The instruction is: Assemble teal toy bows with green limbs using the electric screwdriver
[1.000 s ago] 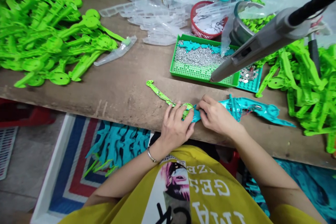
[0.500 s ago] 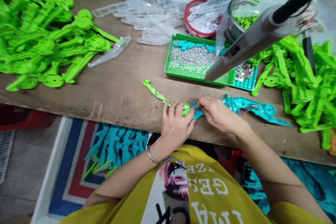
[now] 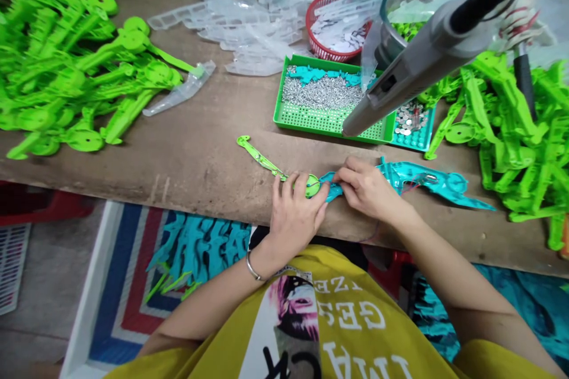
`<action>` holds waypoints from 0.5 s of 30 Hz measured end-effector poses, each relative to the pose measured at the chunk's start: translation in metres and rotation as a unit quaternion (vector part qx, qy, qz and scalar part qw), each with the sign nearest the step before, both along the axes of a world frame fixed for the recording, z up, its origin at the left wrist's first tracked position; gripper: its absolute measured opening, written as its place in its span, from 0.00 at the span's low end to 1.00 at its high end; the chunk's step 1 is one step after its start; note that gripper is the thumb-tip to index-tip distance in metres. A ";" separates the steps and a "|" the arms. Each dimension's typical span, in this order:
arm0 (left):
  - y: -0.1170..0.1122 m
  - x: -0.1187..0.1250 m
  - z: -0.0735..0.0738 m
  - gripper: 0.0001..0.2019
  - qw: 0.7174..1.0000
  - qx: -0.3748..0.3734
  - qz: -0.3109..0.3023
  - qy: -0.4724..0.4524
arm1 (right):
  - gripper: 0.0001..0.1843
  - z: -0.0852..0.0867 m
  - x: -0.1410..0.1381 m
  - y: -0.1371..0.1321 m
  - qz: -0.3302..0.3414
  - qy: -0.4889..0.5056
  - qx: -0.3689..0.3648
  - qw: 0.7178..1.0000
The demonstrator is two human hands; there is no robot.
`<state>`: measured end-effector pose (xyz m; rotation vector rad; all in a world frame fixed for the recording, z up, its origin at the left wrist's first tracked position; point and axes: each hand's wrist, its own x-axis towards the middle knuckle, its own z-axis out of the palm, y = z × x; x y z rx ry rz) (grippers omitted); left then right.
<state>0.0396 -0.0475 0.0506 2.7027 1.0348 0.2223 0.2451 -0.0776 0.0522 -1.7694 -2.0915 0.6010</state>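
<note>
On the bench in front of me lies a teal plastic half-shell (image 3: 427, 179), its hollow side up, with thin red wires and a small metal part inside. A slim lime-green plastic arm (image 3: 262, 160) with a round end joins the shell's left tip. My left hand (image 3: 296, 204) is curled over the green round end, thumb against the teal tip, pressing it to the bench. Just right of it, my right hand (image 3: 367, 186) pinches its fingertips together at the shell's narrow part. What is between those fingertips is hidden. A thin wire trails below the right hand.
A grey powered screwdriver (image 3: 400, 77) hangs in front, above a green tray (image 3: 311, 121) of small screws. Lime-green parts pile up left (image 3: 66, 71) and right (image 3: 511, 148). Clear plastic pieces (image 3: 249, 23) and a red basket (image 3: 311, 35) are behind. Teal parts (image 3: 195, 249) sit below the bench edge.
The view has shifted slightly. Both hands stay at the joint between the green arm and the teal shell, with hardly any finger movement.
</note>
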 end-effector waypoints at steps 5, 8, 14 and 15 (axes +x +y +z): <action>0.000 0.001 0.002 0.21 1.000 -0.004 -0.004 0.014 | 0.14 0.002 0.002 0.001 -0.006 -0.023 -0.026 0.999; 0.000 0.001 0.002 0.21 1.000 0.000 -0.004 0.024 | 0.16 0.005 0.003 0.002 0.003 -0.025 -0.049 0.999; -0.001 0.001 0.001 0.22 1.000 0.011 -0.006 0.028 | 0.11 0.003 0.009 0.003 0.009 0.046 -0.025 0.999; -0.001 0.001 0.001 0.22 0.999 0.012 -0.004 0.032 | 0.11 0.002 0.010 0.004 0.012 0.053 -0.024 0.998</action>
